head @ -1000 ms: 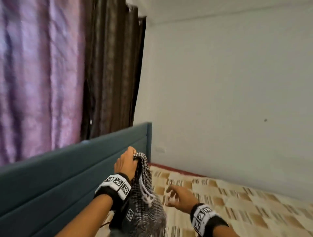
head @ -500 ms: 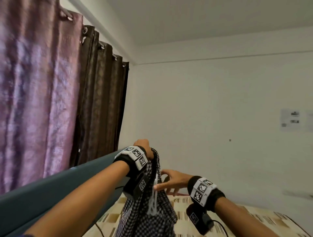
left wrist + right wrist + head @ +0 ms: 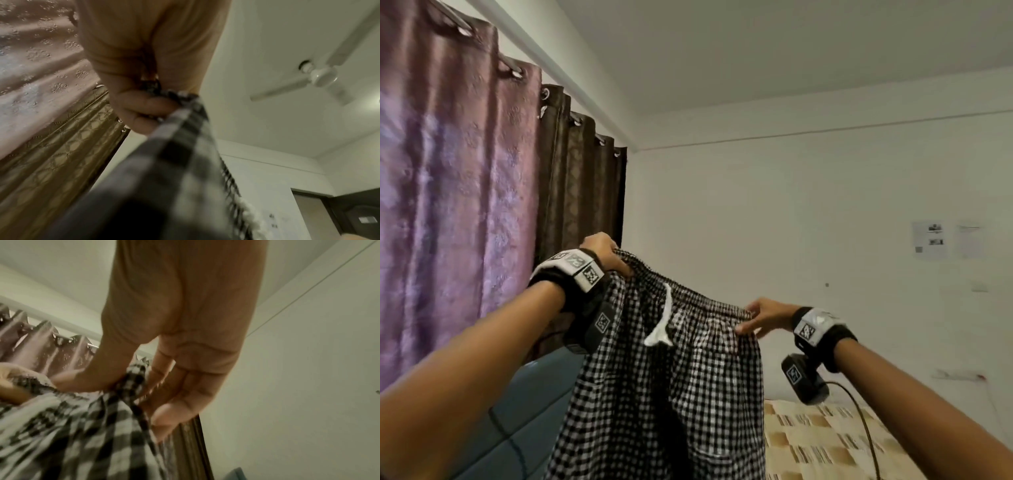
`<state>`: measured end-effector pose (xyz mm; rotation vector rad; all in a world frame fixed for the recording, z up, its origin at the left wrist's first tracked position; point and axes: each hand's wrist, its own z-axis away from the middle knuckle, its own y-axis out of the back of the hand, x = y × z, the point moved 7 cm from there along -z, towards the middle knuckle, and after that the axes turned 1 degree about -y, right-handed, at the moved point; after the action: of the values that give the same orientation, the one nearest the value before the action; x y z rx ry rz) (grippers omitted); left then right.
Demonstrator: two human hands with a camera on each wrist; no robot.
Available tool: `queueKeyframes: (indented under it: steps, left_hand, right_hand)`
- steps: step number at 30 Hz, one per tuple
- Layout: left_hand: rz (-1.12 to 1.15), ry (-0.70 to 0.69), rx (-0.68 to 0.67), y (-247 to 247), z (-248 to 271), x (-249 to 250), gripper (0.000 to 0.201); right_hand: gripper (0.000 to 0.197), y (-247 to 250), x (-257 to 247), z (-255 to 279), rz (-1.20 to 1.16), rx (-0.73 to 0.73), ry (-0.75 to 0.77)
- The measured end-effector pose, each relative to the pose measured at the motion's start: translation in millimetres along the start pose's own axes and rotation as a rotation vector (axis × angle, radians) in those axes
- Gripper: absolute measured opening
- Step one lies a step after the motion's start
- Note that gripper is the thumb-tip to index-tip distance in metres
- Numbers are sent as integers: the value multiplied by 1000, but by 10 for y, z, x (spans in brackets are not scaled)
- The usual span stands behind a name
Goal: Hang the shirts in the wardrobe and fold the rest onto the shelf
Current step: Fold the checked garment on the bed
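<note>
The left hand [image 3: 604, 253] grips 1 end of the waistband of the checked shorts [image 3: 664, 387], fingers curled tight over the gathered cloth; the left wrist view shows the fabric bunched inside that fist. The right hand [image 3: 763, 315] pinches the other end of the waistband between its thumb and fingers, the fingers only loosely bent. Between the 2 hands the waistband is stretched out, the left end higher than the right, and the shorts hang down open in the air. A white drawstring [image 3: 662, 322] dangles from the waistband, nearer the left hand. Behind the shorts stands a blue headboard [image 3: 530, 404]; to their right, below the right hand, lies a bed with a patterned sheet [image 3: 815, 442]. Left of the shorts hang purple and brown curtains [image 3: 482, 192].
</note>
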<state>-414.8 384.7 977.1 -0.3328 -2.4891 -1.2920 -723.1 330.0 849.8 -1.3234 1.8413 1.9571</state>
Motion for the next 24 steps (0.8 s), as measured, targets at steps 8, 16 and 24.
queueKeyframes:
  steps: [8,16,24]
  left_hand:
    - [212,-123,21,197,24,-365,35]
    - [483,-183,-317,34,201,-658,53]
    - [614,-155,-418,-170,254,-901,14]
  right_hand:
    - [21,541,-474,-14,-29,386,106]
    - [15,725,-614,79,-235,469,186]
    - [24,722,-704,239,-345,364,248]
